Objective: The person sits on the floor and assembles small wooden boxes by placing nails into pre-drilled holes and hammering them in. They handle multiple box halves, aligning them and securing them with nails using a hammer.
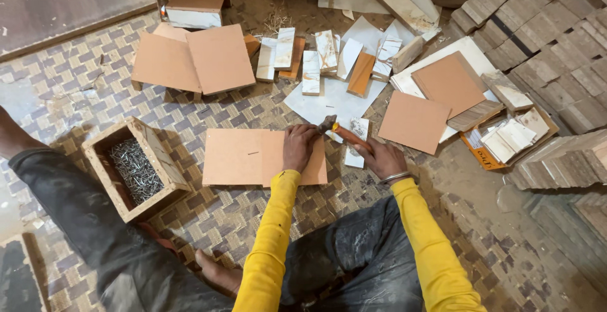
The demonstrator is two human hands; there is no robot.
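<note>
While the left hand presses down on the brown board, its fingers are curled at the board's right part, near the far edge; whether they pinch something small cannot be told. Right hand is clenched around the orange handle of a hammer, metal bangle at the wrist. Hammer head sits just beside the left fingertips, above the board's far edge. Both sleeves are yellow.

Board: flat on the patterned woven mat, directly ahead of the person's knees, rectangular, plain brown face, one short dark mark near its middle. A pale seam suggests two pieces lying side by side; cannot confirm.

Left of the board, near it: open wooden box filled with grey nails. Farther off: two more brown boards lying edge to edge, then a row of short white-and-orange wood blocks. Right side: further brown panels on white sheets, and stacked wooden pieces along the edge.
</note>
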